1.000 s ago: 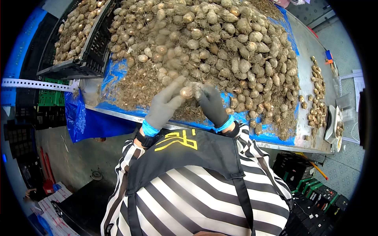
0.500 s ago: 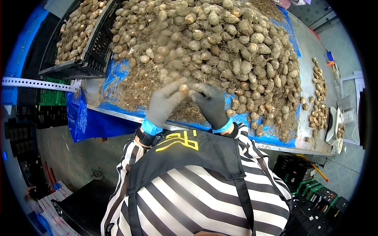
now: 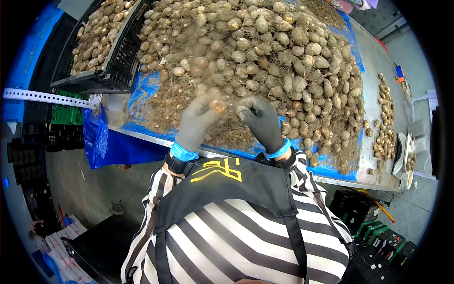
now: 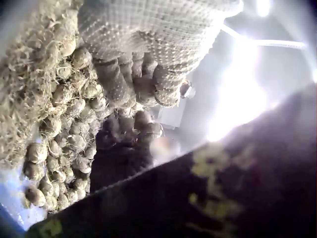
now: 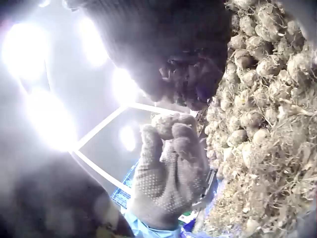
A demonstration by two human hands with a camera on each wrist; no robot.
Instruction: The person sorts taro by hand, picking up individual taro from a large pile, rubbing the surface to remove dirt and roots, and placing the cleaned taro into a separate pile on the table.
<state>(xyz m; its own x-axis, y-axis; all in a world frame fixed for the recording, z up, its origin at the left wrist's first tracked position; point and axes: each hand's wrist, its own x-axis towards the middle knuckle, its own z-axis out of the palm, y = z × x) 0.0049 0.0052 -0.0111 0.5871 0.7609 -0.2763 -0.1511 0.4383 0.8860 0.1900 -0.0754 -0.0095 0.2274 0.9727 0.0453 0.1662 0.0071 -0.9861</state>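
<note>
Small tan round bulb is pinched in the fingertips of grey-gloved left hand, just left of curled dark-gloved right hand; blur hides whether right grips it too.

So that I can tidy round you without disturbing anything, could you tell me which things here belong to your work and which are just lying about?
In hand: bulb, left hand gripping it, right hand beside it, bulb pile, blue sheet.
Lying about: black crate, green crates, row of loose bulbs at the right.
</note>
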